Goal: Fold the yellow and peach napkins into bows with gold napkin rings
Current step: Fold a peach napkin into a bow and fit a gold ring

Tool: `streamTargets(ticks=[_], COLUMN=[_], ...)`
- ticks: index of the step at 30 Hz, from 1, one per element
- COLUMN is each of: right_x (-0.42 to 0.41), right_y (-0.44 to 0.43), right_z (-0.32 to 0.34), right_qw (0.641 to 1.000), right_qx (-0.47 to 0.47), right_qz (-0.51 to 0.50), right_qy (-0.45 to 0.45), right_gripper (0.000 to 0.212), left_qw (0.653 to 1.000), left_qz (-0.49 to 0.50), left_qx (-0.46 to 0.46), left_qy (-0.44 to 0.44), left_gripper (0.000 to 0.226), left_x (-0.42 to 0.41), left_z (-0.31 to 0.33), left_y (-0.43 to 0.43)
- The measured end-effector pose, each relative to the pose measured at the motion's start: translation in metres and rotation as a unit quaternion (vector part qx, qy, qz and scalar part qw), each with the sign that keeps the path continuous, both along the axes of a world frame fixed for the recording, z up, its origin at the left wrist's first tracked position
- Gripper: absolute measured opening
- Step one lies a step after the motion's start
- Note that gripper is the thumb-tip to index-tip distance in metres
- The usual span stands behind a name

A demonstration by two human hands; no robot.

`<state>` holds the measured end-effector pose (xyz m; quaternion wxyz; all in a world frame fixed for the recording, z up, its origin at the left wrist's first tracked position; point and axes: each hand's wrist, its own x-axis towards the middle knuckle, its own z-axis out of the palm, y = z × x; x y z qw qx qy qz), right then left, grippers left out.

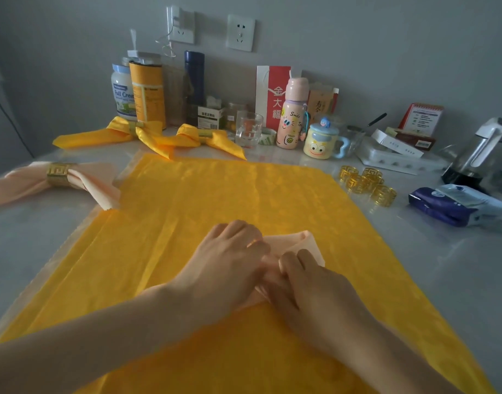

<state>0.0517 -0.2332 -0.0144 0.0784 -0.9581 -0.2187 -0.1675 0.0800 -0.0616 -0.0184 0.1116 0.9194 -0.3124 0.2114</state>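
Observation:
A folded peach napkin (302, 245) lies on a flat yellow napkin (215, 194) spread over the table's middle. My left hand (230, 265) and my right hand (315, 291) both press and pinch the peach napkin's folds; a glint of gold shows under my left fingers, and most of the napkin is hidden by the hands. A finished peach bow (25, 182) with a gold ring (58, 174) sits at the left. Two yellow bows (116, 133) (213, 140) with rings lie at the back. Several loose gold napkin rings (367, 184) stand to the right.
Bottles, jars, a glass (248, 129), a cartoon mug (321, 142) and a pink flask (292, 112) crowd the back edge below wall sockets. A blue tissue pack (454, 204), a white tray (397, 160) and a blender (477, 152) occupy the right side.

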Motion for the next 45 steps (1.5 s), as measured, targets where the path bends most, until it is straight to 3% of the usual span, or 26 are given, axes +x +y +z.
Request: streamTargets(ticks=[2,4,5,7,10,12,13,15,17,19,22,25,30,34,36,38,40,43,45], right_x=[-0.001,0.000,-0.002,-0.006,-0.022,-0.024,-0.020,-0.004,0.012,0.025,0.042,0.049,0.038,0.010,0.006,0.000,-0.006,-0.011,-0.009], right_y=[0.002,-0.002,-0.004,-0.012,-0.022,-0.036,-0.041,-0.044,-0.033,-0.018,-0.010,-0.007,-0.018,-0.026,-0.030,-0.029,-0.026,-0.020,-0.017], right_z=[0.003,0.000,0.000,-0.005,-0.002,0.015,0.026,0.039,0.041,0.035,0.031,0.031,0.039,0.038,0.028,0.021,0.017,0.011,0.005], right_qw=[0.999,1.000,0.999,0.998,0.993,0.986,0.973,0.954,0.914,0.872,0.849,0.828,0.906,0.899,0.935,0.966,0.994,0.997,0.992], right_qx=[-0.003,-0.019,-0.028,-0.043,-0.067,0.000,0.085,0.214,0.317,0.366,0.400,0.431,0.293,0.261,0.206,0.134,0.020,-0.054,-0.084], right_qz=[0.016,0.024,0.020,0.025,0.044,0.045,0.044,0.038,0.037,0.043,0.001,-0.033,-0.014,0.006,0.018,0.033,0.045,0.052,0.054], right_qy=[0.041,0.007,0.012,0.035,0.083,0.158,0.209,0.205,0.251,0.322,0.345,0.356,0.305,0.351,0.288,0.219,0.098,-0.029,-0.075], right_gripper=[0.049,0.063,0.060,0.045,0.054,0.045,0.034,0.018,0.018,0.018,0.017,0.011,0.017,0.029,0.027,0.019,0.010,0.017,0.016], left_qw=[0.998,0.991,0.983,0.975,0.975,0.973,0.971,0.969,0.968,0.966,0.961,0.954,0.962,0.980,0.987,0.987,0.988,0.979,0.973], left_qz=[0.010,0.033,0.041,0.038,0.032,0.033,0.032,0.031,0.028,0.027,0.033,0.051,0.063,0.079,0.062,0.030,-0.029,-0.114,-0.139], left_qx=[0.030,0.063,0.073,0.095,0.104,0.122,0.136,0.149,0.147,0.150,0.159,0.155,0.113,0.072,0.083,0.115,0.126,0.109,0.083], left_qy=[0.063,0.110,0.161,0.198,0.193,0.192,0.192,0.194,0.200,0.210,0.222,0.251,0.242,0.168,0.122,0.111,0.081,0.131,0.164], left_gripper=[0.051,0.078,0.085,0.092,0.092,0.090,0.089,0.086,0.079,0.072,0.073,0.053,0.056,0.078,0.076,0.051,0.047,0.053,0.038], left_x=[-0.014,-0.022,-0.024,-0.024,-0.023,-0.024,-0.024,-0.024,-0.025,-0.027,-0.025,-0.017,-0.009,-0.012,-0.010,-0.008,-0.002,0.008,0.015], left_z=[-0.003,-0.008,-0.010,-0.007,-0.001,-0.001,-0.001,0.001,0.002,0.003,0.006,0.008,0.008,0.003,0.002,0.011,0.014,0.012,0.010], left_y=[-0.002,-0.001,0.001,0.000,0.000,-0.001,-0.002,-0.004,-0.004,-0.003,-0.005,-0.009,-0.010,-0.017,-0.019,-0.016,-0.012,-0.007,-0.005])
